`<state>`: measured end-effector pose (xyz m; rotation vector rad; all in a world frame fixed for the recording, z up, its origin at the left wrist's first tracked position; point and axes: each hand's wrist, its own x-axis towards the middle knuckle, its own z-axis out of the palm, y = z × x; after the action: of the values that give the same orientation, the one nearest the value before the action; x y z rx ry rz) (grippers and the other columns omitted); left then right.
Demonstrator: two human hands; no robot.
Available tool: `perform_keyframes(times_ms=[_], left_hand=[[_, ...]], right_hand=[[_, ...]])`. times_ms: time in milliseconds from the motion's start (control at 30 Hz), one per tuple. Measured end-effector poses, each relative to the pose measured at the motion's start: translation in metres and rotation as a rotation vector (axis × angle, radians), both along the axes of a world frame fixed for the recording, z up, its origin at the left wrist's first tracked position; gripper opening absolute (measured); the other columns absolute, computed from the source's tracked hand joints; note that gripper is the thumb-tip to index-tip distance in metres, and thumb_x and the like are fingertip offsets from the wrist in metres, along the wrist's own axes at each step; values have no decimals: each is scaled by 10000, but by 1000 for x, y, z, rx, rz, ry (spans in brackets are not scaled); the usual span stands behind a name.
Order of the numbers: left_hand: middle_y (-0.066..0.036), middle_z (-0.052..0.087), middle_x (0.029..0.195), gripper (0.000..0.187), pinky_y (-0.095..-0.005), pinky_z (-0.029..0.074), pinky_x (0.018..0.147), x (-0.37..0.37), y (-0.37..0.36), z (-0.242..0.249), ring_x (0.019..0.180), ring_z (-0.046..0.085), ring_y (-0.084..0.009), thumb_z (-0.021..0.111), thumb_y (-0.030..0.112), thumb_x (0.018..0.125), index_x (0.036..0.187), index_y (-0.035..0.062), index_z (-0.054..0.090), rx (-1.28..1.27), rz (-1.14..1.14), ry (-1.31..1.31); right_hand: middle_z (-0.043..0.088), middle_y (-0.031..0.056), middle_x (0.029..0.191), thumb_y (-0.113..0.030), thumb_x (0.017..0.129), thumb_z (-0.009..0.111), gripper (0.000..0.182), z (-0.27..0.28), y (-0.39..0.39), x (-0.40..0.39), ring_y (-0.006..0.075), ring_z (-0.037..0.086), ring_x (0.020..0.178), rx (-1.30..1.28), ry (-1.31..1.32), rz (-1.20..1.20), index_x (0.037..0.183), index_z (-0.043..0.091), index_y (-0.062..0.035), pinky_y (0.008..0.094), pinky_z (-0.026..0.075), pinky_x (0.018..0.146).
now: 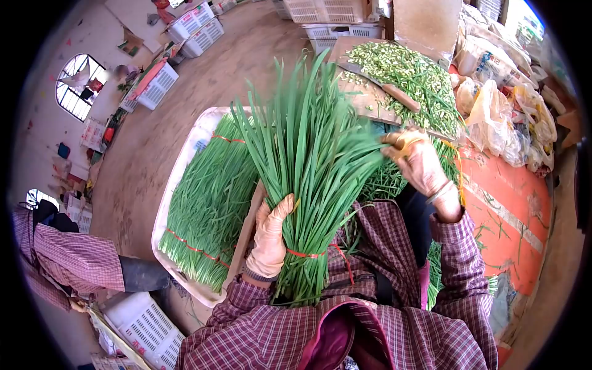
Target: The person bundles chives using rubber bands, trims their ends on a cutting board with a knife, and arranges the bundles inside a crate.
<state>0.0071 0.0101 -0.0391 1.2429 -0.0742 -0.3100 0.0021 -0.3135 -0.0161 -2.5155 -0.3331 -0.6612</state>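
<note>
My left hand, in a tan glove, is wrapped round a large bunch of garlic chives. The bunch stands upright against my lap, leaf tips up, with a red tie round its lower part. My right hand, gloved too, is at the right edge of the leaves with its fingers curled closed. Motion blurs the nearby leaf tips, and I cannot make out what is between those fingers. To the left, tied bunches of chives lie in a white crate.
A knife lies on a wooden board beside chopped chive pieces. Plastic bags are heaped at right, by an orange surface. Another person's checked sleeve is at left, above a white basket.
</note>
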Motion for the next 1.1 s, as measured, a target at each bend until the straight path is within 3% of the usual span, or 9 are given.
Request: perform_keyframes(times_ms=[200, 267, 367, 433, 633, 700, 900, 1000, 1100], left_hand=[[-26, 702, 1186, 371, -308, 513, 955, -3, -5, 0, 1040, 650, -127, 715, 226, 959, 1278, 45, 662, 3, 38, -70], [-26, 703, 1185, 367, -307, 513, 951, -5, -9, 3, 1037, 650, -127, 714, 223, 960, 1279, 48, 663, 15, 38, -85], [-25, 704, 1181, 360, -307, 512, 944, -8, -13, 9, 1034, 649, -126, 714, 218, 961, 1278, 53, 665, 39, 41, -110], [-24, 705, 1179, 356, -307, 511, 941, -9, -13, 11, 1032, 649, -127, 715, 215, 961, 1276, 56, 666, 46, 46, -125], [-24, 697, 1188, 351, -304, 517, 942, -10, -14, 13, 1047, 646, -133, 711, 195, 965, 1285, 61, 658, 56, 26, -156], [-31, 687, 1207, 346, -304, 522, 957, -12, -18, 17, 1057, 646, -134, 701, 174, 973, 1295, 56, 650, 54, 30, -177], [-40, 680, 1222, 351, -305, 522, 974, -10, -14, 12, 1082, 645, -141, 697, 166, 978, 1302, 42, 644, 54, 43, -159], [-39, 681, 1222, 353, -303, 522, 973, -13, -17, 14, 1085, 644, -142, 699, 170, 978, 1298, 31, 646, 48, 58, -162], [-42, 604, 1327, 487, -328, 437, 1057, -13, -17, 18, 1184, 573, -154, 677, 259, 978, 1395, 38, 557, 131, 19, -146]], right_hand=[[718, 143, 1040, 1, 917, 605, 177, 53, -8, -14, 241, 692, 943, 44, -257, -200, 1067, 691, 41, 326, 558, 802], [735, 124, 989, 14, 868, 593, 184, 63, 10, -20, 235, 707, 887, 406, -320, -244, 1012, 707, 15, 308, 568, 769], [742, 135, 1003, -12, 877, 616, 110, 57, 33, -21, 234, 711, 870, 442, -306, -15, 893, 710, 41, 322, 557, 742], [739, 175, 1007, -113, 890, 714, 268, 62, 53, -25, 272, 711, 881, 614, -91, 11, 694, 634, 51, 355, 546, 755], [714, 215, 947, -266, 809, 830, 496, 38, 71, 1, 320, 707, 934, 532, -16, 60, 589, 488, 17, 383, 521, 723], [711, 185, 895, -271, 821, 814, 502, 42, 80, 4, 307, 706, 850, 522, 8, 41, 591, 468, 10, 376, 510, 666], [718, 119, 804, -239, 918, 726, 284, 21, 92, 16, 212, 672, 625, 625, -62, 66, 752, 707, -10, 318, 503, 560], [711, 28, 766, -273, 989, 682, 252, 13, 75, 31, 50, 582, 503, 1345, -21, 115, 905, 720, -39, 188, 444, 432], [700, 10, 791, -305, 999, 671, 289, 16, 54, 30, 40, 544, 514, 1491, -73, 71, 1022, 710, -21, 191, 435, 449]])
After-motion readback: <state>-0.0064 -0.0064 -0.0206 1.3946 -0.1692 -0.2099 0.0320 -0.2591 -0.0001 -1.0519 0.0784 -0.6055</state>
